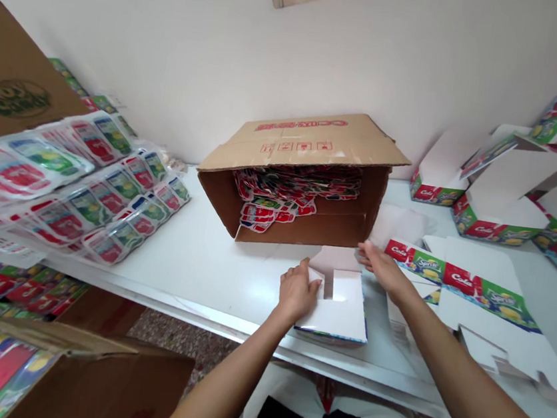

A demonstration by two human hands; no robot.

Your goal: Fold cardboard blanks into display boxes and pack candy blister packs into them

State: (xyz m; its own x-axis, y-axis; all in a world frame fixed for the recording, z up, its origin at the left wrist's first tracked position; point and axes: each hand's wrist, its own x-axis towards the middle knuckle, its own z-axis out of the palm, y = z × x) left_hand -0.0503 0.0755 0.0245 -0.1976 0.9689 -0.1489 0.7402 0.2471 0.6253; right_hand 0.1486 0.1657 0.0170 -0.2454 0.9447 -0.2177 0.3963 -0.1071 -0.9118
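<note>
A small display carton, white inside with a printed colour edge below, lies on the table in front of me, its flaps partly folded. My left hand grips its left side, fingers bent over the white flaps. At the carton's far right corner, my right hand has its fingertips and thumb closed at the edge of the raised flap; part of that grasp is hidden. Just behind stands a brown cardboard box on its side, its mouth towards me, filled with red and green cola and Sprite packets.
Flat printed carton blanks are stacked on the right. Folded cartons stand behind them by the wall. Strips of packets pile up on the left. An open brown box with printed cartons sits below the table edge.
</note>
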